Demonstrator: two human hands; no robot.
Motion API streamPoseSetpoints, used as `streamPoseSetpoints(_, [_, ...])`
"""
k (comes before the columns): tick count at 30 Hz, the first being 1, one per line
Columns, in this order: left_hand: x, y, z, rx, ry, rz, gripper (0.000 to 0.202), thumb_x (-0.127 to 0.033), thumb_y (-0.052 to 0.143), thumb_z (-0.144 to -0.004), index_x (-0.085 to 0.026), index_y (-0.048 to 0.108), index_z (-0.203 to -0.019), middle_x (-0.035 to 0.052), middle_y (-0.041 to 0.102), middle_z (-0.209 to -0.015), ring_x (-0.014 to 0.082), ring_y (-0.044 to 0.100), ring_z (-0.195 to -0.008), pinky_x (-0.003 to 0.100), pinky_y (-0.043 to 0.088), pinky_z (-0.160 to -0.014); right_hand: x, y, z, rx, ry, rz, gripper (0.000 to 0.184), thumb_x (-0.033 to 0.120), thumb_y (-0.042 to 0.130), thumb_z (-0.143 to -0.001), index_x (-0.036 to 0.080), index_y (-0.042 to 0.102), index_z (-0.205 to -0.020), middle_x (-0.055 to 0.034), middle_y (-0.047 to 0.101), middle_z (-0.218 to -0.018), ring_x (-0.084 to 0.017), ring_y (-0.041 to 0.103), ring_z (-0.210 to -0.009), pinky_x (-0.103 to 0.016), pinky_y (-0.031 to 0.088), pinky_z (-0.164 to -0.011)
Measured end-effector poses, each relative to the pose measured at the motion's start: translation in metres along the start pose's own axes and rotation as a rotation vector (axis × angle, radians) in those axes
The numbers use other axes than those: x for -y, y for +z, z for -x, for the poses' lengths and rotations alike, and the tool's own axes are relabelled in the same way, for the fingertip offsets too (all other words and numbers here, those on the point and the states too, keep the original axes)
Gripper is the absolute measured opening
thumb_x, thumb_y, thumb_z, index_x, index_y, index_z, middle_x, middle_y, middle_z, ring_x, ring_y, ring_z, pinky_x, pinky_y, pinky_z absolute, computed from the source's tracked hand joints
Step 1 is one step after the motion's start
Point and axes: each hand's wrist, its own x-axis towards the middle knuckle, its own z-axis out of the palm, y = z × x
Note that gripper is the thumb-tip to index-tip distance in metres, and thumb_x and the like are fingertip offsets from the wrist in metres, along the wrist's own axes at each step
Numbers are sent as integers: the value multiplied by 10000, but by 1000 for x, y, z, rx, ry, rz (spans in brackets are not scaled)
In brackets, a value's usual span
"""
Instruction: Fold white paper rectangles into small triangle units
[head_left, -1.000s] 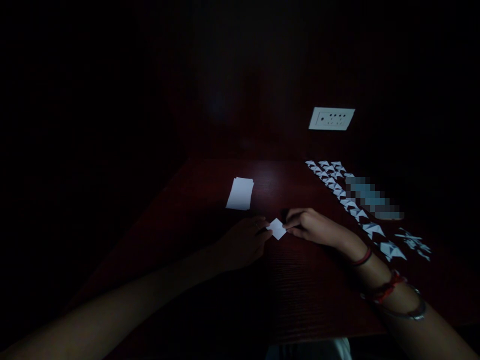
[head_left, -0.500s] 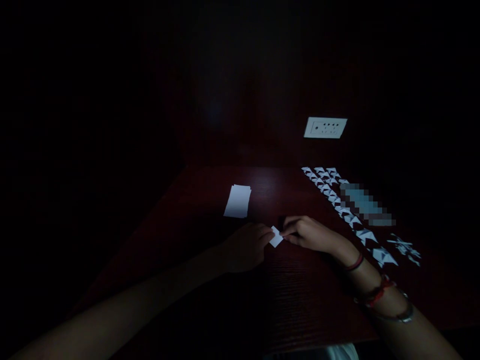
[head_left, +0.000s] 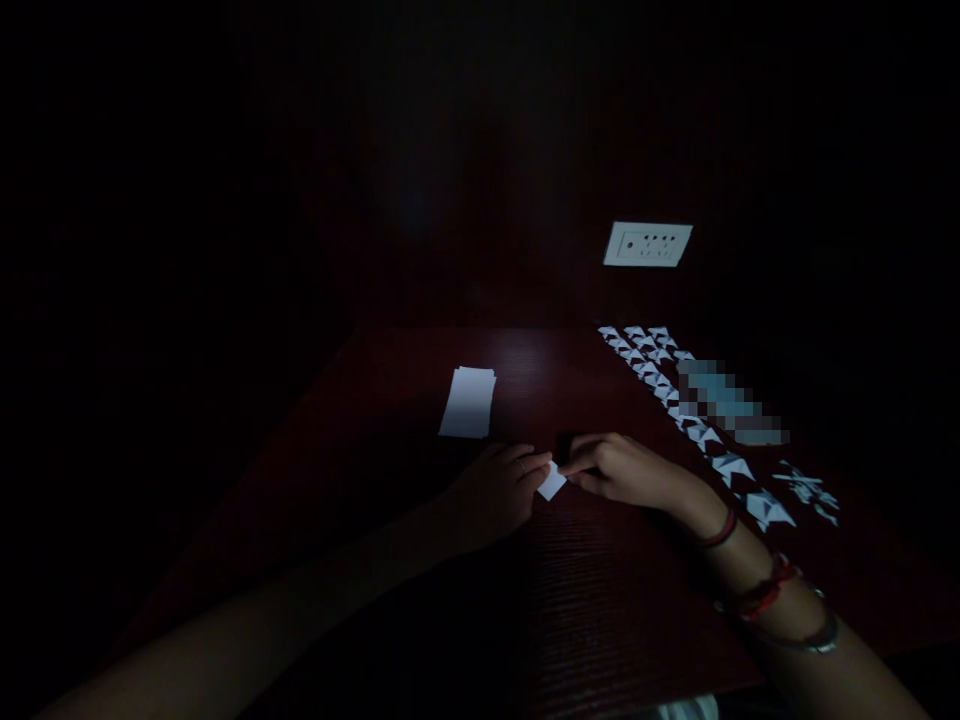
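Paper (head_left: 552, 484), small and turned cornerwise, lies between two hands just below and right of the frame's centre. At its left side the left hand (head_left: 496, 497) has its fingers drawn close together, finger and thumb holding that edge; at its right corner the right hand (head_left: 626, 470) pinches narrowly with index finger and thumb. Gripping from opposite sides probably keeps so light a piece steady against the table (head_left: 540, 352); how the fingertips lie beneath it cannot be told in this gloom. Near the centre, beyond the left hand, a stack of white sheets (head_left: 467, 402) lies flat with slightly uneven edges, seemingly placed within easy reach. Folded paper pieces (head_left: 732, 467) run in slanting rows down the right side of the frame, apart from the hands, perhaps so that the fingers have room. Right of them lie a pixelated bluish object (head_left: 724, 400) and, lower, a loose cluster of pale strips (head_left: 806, 490). No container can be made out with certainty: the sheets and folded pieces rest directly on the tabletop, and the pixelation hides what the bluish object is or whether it holds anything. A socket plate (head_left: 647, 245) shows at upper right.
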Motion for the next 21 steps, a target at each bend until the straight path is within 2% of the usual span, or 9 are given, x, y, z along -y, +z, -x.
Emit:
streamPoseSetpoints(9, [0, -2, 6, -15, -80, 9, 375, -193, 406, -802, -238, 418, -1174, -5, 383, -1261, 227, 331, -1104, 395, 299, -895, 4, 0, 1, -7, 39, 2, 229, 158, 443, -787, 215, 629, -908, -26, 586, -836, -127, 541, -766, -230, 384, -683])
streamPoseSetpoints(14, [2, -2, 6, -62, -27, 32, 387, -170, 408, -790, -209, 417, -1175, 21, 379, -1258, 228, 279, -1156, 398, 286, -922, 3, 5, 0, -68, 46, -44, 221, 169, 444, -794, 203, 618, -925, -17, 578, -823, -112, 529, -737, -216, 385, -671])
streamPoseSetpoints(21, [0, -9, 2, -30, 0, 84, 374, -153, 383, -800, -184, 408, -1172, 30, 444, -1190, 206, 355, -1084, 376, 321, -886, 3, 10, -1, -52, 63, 2, 257, 217, 438, -808, 210, 578, -1023, -35, 560, -844, -129, 533, -761, -229, 394, -695])
